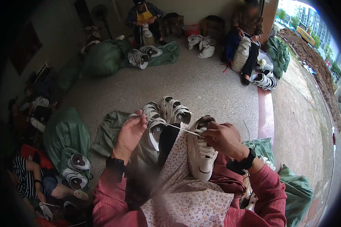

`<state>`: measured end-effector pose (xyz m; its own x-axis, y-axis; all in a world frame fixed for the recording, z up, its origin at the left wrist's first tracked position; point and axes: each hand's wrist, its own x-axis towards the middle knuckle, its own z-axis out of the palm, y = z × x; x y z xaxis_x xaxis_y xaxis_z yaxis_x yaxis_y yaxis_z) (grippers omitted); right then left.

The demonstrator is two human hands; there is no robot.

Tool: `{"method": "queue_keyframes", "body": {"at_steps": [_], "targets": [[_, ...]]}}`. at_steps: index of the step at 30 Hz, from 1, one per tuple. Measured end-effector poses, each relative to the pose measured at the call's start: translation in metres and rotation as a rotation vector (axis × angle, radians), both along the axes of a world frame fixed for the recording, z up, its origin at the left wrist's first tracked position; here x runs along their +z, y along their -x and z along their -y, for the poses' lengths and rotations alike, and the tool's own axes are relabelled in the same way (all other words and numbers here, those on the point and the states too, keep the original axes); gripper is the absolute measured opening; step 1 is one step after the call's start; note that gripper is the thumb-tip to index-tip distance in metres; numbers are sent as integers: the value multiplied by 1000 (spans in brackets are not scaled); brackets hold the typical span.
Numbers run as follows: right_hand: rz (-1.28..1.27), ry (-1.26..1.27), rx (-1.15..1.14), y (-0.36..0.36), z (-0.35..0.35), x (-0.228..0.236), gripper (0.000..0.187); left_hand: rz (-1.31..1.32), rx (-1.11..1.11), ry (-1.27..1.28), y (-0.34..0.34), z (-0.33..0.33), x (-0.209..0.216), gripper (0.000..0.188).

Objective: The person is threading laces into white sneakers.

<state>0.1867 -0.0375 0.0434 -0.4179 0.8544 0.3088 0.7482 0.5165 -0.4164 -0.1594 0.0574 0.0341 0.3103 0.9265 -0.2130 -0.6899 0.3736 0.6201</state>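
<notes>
A cream sneaker rests on my lap, toe toward me, over a floral apron. Its white shoelace runs taut between my hands. My left hand, raised to the left of the sneaker, pinches the far part of the lace between thumb and fingers. Close above the sneaker's upper part, my right hand is closed on the lace near the eyelets; its fingertips partly hide the lacing. Lace rows cross the front of the sneaker. Beyond my hands, nested shoe uppers stand in rows on the floor.
A green sack with more uppers lies at left, near a person in striped clothing. Another green sack sits at lower right. Two people work with shoes at the back. A paved outdoor strip runs along the right.
</notes>
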Motion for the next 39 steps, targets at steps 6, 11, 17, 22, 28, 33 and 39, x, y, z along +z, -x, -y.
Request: {"method": "queue_keyframes", "body": {"at_steps": [6, 11, 17, 22, 28, 33, 39], "targets": [[-220, 27, 62, 5, -10, -4, 9, -225, 47, -236, 19, 6, 14, 24], [-130, 169, 169, 4, -16, 2, 12, -9, 101, -217, 22, 3, 4, 20], [99, 44, -47, 12, -10, 15, 14, -418, -231, -245, -4, 7, 9, 26], [20, 76, 50, 16, -26, 4, 12, -822, -232, -817, -64, 21, -36, 31], [-139, 182, 131, 4, -43, -15, 12, -1022, -495, -807, -99, 29, -49, 27], [-204, 201, 111, 4, -43, -20, 11, -1041, -332, -895, -105, 33, -45, 24], [-162, 128, 116, 7, -40, -21, 11, -1214, -266, -988, -117, 38, -34, 23]]}}
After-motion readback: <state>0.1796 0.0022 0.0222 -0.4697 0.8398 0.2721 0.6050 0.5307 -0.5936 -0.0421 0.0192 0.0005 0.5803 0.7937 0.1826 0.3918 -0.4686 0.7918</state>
